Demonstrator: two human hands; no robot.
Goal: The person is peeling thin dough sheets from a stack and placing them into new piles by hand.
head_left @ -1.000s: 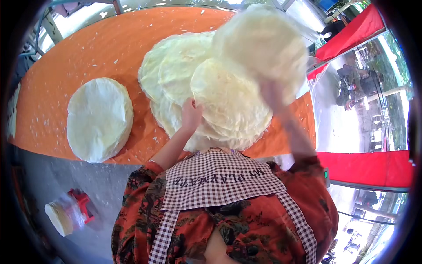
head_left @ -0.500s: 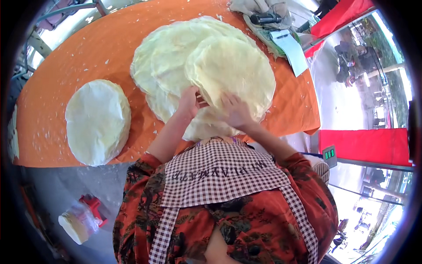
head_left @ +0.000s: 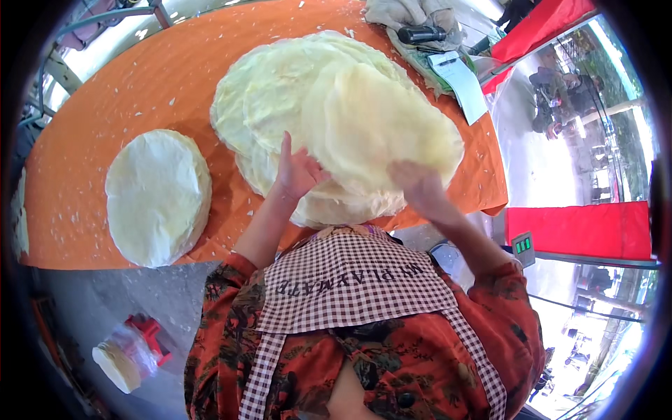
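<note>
A broad pile of thin, round, pale-yellow flatbread sheets lies before me, their edges overlapping unevenly. The topmost flatbread sheet is smeared by motion and spreads over the pile's right side. At its lower right edge, my right hand is closed on the sheet; its fingers are partly blurred. My left hand is just in front of the pile's near edge, palm up, thumb raised and fingers apart, with nothing in it. To the left stands a neat, thick round stack of the same sheets.
An orange cloth dotted with pale crumbs covers the table. At the far right are a cloth bundle, a black cylindrical object and a paper with a pen. On the floor at left sits a plastic bag of pale rounds.
My right hand has moved right, drawing the top flatbread sheet with it past the pile's right side. My left hand has come away from the sheet's edge and opened.
</note>
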